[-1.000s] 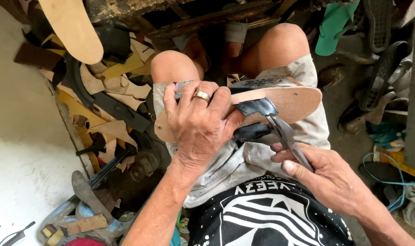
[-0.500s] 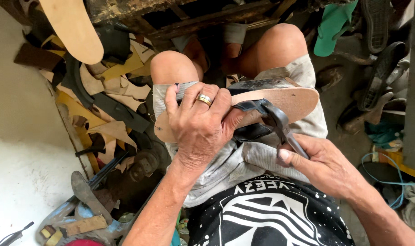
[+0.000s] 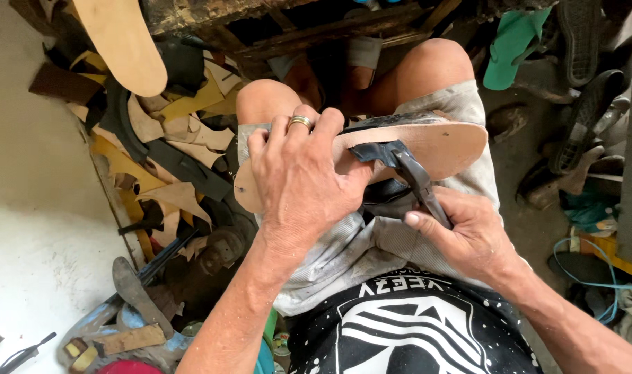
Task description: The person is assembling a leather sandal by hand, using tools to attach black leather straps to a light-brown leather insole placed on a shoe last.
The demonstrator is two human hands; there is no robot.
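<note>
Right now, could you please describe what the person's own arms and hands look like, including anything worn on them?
Both forearms are bare, with no sleeves, gloves or wristwatch in view. The left hand wears a plain gold-coloured ring on one finger. The right hand carries no ring that shows. Both arms look lean and sinewy, with visible veins and tendons, and the nails are short.

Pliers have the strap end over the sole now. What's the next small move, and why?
Probably a short, firm pull of the pliers toward the body. Their tips pinch the dark strap where it folds over the sole, the left hand pins the sole on the lap, and the right hand grips the handles.
</note>
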